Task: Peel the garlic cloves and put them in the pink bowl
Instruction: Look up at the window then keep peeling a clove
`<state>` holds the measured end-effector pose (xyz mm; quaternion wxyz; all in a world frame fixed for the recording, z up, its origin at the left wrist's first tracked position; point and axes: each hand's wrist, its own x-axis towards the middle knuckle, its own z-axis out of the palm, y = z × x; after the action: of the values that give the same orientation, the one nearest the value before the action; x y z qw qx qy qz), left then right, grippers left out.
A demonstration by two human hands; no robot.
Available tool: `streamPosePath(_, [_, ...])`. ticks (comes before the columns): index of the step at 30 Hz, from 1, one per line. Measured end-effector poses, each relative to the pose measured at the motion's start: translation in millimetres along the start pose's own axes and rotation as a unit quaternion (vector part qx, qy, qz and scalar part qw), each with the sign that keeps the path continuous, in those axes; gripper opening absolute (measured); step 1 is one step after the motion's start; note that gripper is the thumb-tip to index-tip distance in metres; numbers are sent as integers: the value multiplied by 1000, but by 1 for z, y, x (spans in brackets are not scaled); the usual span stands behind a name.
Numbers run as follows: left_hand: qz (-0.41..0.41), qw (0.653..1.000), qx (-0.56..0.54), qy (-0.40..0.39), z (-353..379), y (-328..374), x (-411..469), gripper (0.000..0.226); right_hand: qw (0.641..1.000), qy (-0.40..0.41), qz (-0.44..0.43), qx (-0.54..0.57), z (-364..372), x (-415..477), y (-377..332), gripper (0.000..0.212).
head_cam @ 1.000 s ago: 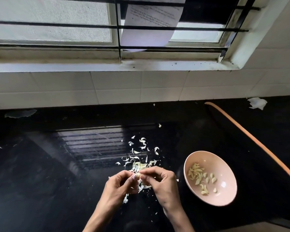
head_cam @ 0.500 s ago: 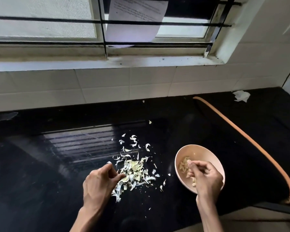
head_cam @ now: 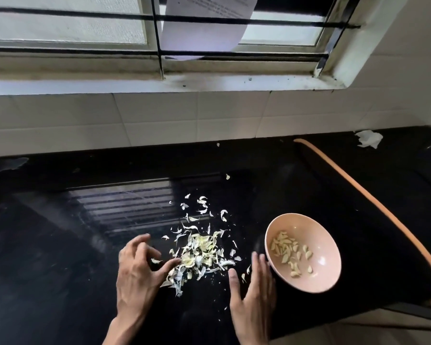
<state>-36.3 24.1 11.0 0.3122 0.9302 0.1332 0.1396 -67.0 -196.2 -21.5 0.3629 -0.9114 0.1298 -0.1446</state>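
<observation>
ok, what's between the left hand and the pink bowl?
Head view: the pile of garlic skins on the black counter, then the open right hand close beside the pink bowl. The left hand reaches the pile's edge.

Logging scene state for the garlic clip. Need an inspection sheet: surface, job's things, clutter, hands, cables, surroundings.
Surface: black countertop, glossy, reflecting the window.
Job's things: pink bowl at right, holding peeled cloves; pile of garlic skins left of it, with pale pieces mixed in; whether any are unpeeled cloves cannot be told.
Clutter: stray skin bits around the pile; crumpled white scrap far right by the wall.
Hands: left hand fingers spread, at the pile's left edge; right hand open, empty, between pile and bowl.
Cables: orange curved band right of the bowl; hose or trim, cannot tell.
Surroundings: tiled wall, barred window, paper sheet hanging on the bars.
</observation>
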Motion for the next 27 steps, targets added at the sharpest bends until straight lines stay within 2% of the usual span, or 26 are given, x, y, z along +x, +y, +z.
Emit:
streamPosePath(2, [-36,998,45,-21,11,-17,-10,88,998,0,39,-58,10,-2,8,86])
streamPosePath(3, [-46,996,68,-43,18,-24,-17,102,995,5,51,-83,16,-2,9,87])
streamPosePath(4, [-40,993,96,-62,24,-27,-21,105,992,12,61,-106,23,-1,7,86])
streamPosePath(7, [21,980,146,-133,34,-19,-25,87,993,3,56,-108,48,3,-16,85])
streamPosePath(10, [22,980,108,-164,40,-9,-20,73,997,-59,19,-53,77,15,-55,79])
streamPosePath(13, [23,985,20,-173,45,3,-9,75,994,-95,6,62,92,37,-92,83])
streamPosePath(15, [-2,985,-106,-133,48,19,5,88,985,-75,4,155,85,66,-100,86])
streamPosePath(17, [-58,967,-208,-134,41,33,31,90,973,-34,20,226,71,116,-92,75])
streamPosePath(19, [-54,970,-205,-122,37,30,69,77,969,-19,69,237,60,181,-73,62])
streamPosePath(20, [-27,979,-165,-116,39,20,92,69,972,-24,90,217,56,213,-65,61])
streamPosePath(23, [48,988,-36,-144,50,-13,171,68,973,-123,98,172,69,279,-50,53])
streamPosePath(25, [85,976,9,-203,56,-21,203,67,965,-215,40,146,87,289,-49,49])
streamPosePath(27, [162,957,47,-236,63,-22,208,81,946,-312,-43,77,97,273,-48,44])
